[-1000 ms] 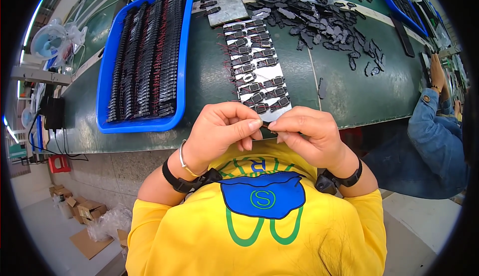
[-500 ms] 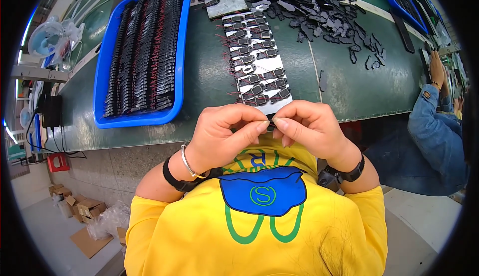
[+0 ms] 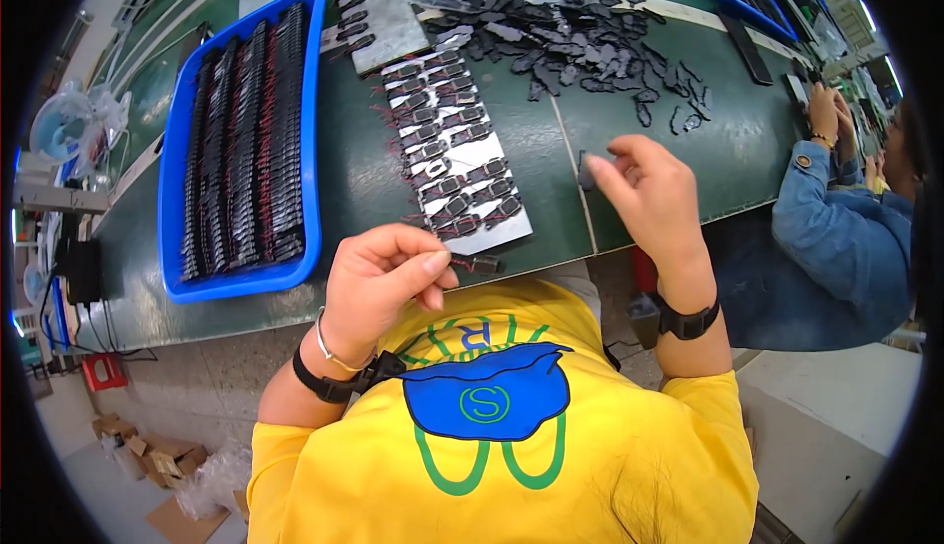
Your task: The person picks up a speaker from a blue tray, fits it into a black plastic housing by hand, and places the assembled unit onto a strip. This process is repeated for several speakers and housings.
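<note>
Right now the left hand [image 3: 379, 283] has its fingers [image 3: 433, 261] pinched shut on a small black part w/ red wires [image 3: 480, 265], held at the near edge of the green surface [image 3: 364, 190], just beside the near end of the pale strip [image 3: 462, 165] carrying rows of similar parts. The right hand [image 3: 654, 200] hovers over the surface w/ fingers loosely spread, holding nothing (a small dark piece [image 3: 586, 170] lies right by its fingertips), and the blue tray [image 3: 310, 131] of stacked parts sits to the left.

Glossy blue plastic tray [image 3: 313, 131]; matt green table mat [image 3: 364, 180]; smooth grey card sheet [image 3: 497, 234].
</note>
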`<state>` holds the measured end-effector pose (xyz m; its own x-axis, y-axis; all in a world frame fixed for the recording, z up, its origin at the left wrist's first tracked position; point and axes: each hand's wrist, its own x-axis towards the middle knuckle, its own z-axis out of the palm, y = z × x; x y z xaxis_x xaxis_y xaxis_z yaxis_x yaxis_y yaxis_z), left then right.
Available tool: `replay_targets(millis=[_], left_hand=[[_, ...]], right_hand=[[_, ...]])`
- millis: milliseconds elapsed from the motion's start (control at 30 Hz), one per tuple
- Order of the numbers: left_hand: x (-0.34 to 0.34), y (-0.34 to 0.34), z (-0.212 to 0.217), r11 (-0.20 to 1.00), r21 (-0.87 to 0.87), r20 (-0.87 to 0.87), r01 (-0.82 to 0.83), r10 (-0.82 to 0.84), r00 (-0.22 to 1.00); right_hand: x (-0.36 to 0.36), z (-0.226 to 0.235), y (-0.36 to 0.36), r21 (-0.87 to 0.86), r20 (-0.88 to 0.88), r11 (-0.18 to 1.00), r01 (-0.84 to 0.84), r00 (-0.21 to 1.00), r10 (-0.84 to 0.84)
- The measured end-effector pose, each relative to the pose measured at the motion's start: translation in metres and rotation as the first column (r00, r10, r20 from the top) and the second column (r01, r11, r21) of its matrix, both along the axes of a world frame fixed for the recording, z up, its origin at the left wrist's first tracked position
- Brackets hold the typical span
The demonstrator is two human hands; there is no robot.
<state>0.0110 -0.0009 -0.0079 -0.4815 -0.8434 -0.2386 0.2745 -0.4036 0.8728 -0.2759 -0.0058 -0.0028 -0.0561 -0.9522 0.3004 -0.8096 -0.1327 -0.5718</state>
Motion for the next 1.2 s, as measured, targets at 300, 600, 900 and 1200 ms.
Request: replay_targets(millis=[300,600,900,1200], left_hand=[[0.004,0.0,-0.005,0.999,-0.023,0.021,0.038,-0.038,0.999],[0.003,-0.001,-0.001,1.0,0.017,0.063,0.02,-0.021,0.998],[-0.001,-0.005,-0.001,0.998,0.066,0.09,-0.024,0.018,0.996],[-0.003,-0.001,-0.002,0.996,0.054,0.067,-0.065,0.061,0.996]], right_hand=[[-0.013,0.006,-0.005,0.152,-0.277,0.986,-0.064,0.955,0.104],[-0.025,0.012,-0.01,0.231,-0.242,0.952,-0.2,0.936,0.256],[0.01,0.012,0.019,-0.016,0.248,0.983,-0.183,0.952,0.181],[0.071,0.026,0.023,-0.229,0.111,0.808,-0.543,0.81,0.576]])
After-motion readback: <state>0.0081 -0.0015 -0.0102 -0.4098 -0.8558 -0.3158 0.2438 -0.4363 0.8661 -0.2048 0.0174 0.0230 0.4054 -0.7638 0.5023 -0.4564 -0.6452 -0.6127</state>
